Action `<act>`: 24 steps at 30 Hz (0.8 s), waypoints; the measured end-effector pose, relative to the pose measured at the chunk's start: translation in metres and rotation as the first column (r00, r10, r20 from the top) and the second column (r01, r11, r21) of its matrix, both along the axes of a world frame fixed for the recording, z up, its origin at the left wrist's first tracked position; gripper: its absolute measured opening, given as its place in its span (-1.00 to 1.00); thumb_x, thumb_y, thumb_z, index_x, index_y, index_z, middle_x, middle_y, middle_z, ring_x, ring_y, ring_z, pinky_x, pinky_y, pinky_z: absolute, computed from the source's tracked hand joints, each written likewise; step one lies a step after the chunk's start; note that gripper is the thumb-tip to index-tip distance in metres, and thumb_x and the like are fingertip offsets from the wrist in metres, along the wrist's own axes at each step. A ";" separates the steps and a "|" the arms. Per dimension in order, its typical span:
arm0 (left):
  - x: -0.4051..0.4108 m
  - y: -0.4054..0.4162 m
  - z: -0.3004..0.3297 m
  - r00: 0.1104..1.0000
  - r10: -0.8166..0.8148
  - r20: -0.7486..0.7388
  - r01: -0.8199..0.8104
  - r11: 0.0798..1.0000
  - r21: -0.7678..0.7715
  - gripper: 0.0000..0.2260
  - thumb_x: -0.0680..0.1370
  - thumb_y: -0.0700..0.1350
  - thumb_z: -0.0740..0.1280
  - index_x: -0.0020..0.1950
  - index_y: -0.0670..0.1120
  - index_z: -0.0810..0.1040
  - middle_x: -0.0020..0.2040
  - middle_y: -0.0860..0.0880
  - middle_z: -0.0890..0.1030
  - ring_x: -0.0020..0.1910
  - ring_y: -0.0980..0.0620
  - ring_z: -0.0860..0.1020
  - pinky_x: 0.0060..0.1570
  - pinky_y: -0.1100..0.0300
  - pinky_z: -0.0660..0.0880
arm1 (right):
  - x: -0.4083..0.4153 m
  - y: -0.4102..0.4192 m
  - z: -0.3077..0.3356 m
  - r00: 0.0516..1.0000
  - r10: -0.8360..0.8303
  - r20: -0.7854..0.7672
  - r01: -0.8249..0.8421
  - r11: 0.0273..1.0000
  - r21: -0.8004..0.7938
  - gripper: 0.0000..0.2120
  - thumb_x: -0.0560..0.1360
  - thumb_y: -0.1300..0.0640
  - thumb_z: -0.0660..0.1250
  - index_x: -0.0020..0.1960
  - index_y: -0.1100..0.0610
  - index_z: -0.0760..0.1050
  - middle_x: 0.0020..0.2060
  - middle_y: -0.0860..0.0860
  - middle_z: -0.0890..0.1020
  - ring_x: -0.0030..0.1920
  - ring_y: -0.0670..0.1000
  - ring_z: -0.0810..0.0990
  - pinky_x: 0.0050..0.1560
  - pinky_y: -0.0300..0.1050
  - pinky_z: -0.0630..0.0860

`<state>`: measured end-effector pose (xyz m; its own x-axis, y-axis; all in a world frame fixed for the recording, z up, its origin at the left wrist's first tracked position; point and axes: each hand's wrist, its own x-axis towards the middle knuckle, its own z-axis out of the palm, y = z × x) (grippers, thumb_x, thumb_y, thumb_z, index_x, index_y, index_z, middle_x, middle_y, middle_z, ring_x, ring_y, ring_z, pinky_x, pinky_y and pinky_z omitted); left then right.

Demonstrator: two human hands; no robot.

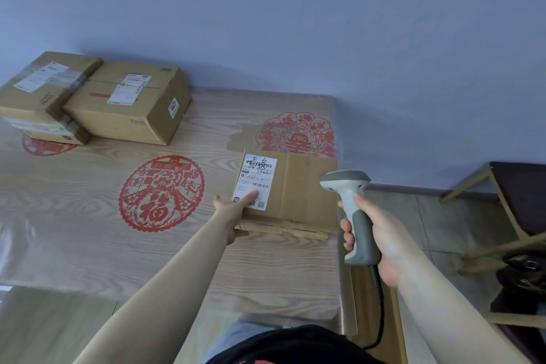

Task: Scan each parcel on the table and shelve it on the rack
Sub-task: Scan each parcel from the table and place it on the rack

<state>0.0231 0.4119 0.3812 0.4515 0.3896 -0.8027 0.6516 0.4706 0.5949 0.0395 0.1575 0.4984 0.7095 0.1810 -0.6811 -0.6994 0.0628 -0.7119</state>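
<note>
A flat cardboard parcel with a white shipping label lies near the table's right edge. My left hand grips its near left corner, thumb on the label and fingers under the edge. My right hand holds a grey and white barcode scanner by the handle, just right of the parcel, its head pointing towards the parcel. Two more cardboard parcels sit at the far left: a larger box and a box stacked on another one beside it.
The wooden table has a clear plastic cover and red paper-cut decorations. The scanner's cable hangs down at the table's right edge. A dark chair stands on the tiled floor to the right. The wall is behind the table.
</note>
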 end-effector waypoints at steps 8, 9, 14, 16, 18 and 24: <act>-0.011 -0.022 -0.005 0.977 -0.209 0.049 0.214 0.960 -0.179 -0.54 0.50 -0.06 0.49 0.37 -0.06 0.48 0.11 -0.03 0.66 0.10 -0.05 0.60 0.16 -0.12 0.54 | 0.008 0.010 0.000 0.999 0.042 0.008 -0.042 0.999 -0.033 -0.60 0.57 -0.12 0.28 0.18 0.19 0.57 -0.38 0.04 0.55 -0.46 -0.03 0.45 -0.30 -0.13 0.44; -0.012 -0.026 -0.005 0.976 -0.213 0.053 0.219 0.959 -0.179 -0.48 0.45 -0.04 0.54 0.37 -0.03 0.46 0.14 -0.03 0.65 0.12 -0.07 0.60 0.10 -0.14 0.56 | 0.008 0.010 0.000 0.999 0.049 0.007 -0.049 0.998 -0.036 -0.60 0.57 -0.12 0.28 0.18 0.19 0.57 -0.39 0.04 0.55 -0.46 -0.03 0.45 -0.30 -0.13 0.44; -0.011 -0.039 -0.010 0.965 -0.217 0.146 0.240 0.958 -0.158 -0.45 0.47 -0.12 0.53 0.39 0.00 0.37 0.17 -0.05 0.64 0.07 -0.10 0.63 -0.08 -0.16 0.63 | 0.004 0.012 -0.002 0.998 0.066 -0.005 -0.066 0.997 -0.040 -0.61 0.58 -0.11 0.27 0.19 0.17 0.57 -0.39 0.04 0.54 -0.46 -0.03 0.44 -0.29 -0.14 0.44; -0.009 -0.044 -0.008 0.964 -0.208 0.163 0.235 0.957 -0.168 -0.51 0.51 -0.18 0.48 0.39 -0.04 0.40 0.10 -0.03 0.66 0.01 -0.05 0.64 -0.04 -0.10 0.62 | 0.004 0.010 -0.002 0.998 0.067 -0.011 -0.068 0.997 -0.045 -0.59 0.58 -0.12 0.27 0.21 0.18 0.56 -0.39 0.04 0.54 -0.46 -0.03 0.44 -0.29 -0.13 0.44; -0.008 -0.048 -0.007 0.966 -0.196 0.167 0.223 0.961 -0.165 -0.52 0.52 -0.18 0.47 0.39 -0.06 0.40 0.10 -0.03 0.66 -0.01 -0.03 0.64 -0.06 -0.06 0.62 | 0.004 0.008 -0.002 0.998 0.063 -0.014 -0.063 0.997 -0.044 -0.58 0.57 -0.13 0.28 0.22 0.19 0.55 -0.39 0.04 0.55 -0.46 -0.03 0.45 -0.29 -0.13 0.44; -0.008 -0.074 0.001 0.958 -0.163 0.234 0.188 0.978 -0.086 -0.50 0.51 -0.19 0.48 0.37 0.02 0.37 0.13 0.02 0.65 -0.05 0.03 0.66 -0.23 0.08 0.58 | 0.000 0.005 0.004 0.998 0.035 0.048 -0.034 0.999 -0.021 -0.59 0.58 -0.10 0.27 0.24 0.20 0.53 -0.38 0.05 0.54 -0.45 -0.03 0.44 -0.30 -0.14 0.43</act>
<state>0.0146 0.3380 0.3820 0.6784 0.2064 -0.7051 0.5849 0.4289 0.6884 0.0397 0.1622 0.5028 0.7350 0.1925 -0.6502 -0.6659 0.0246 -0.7456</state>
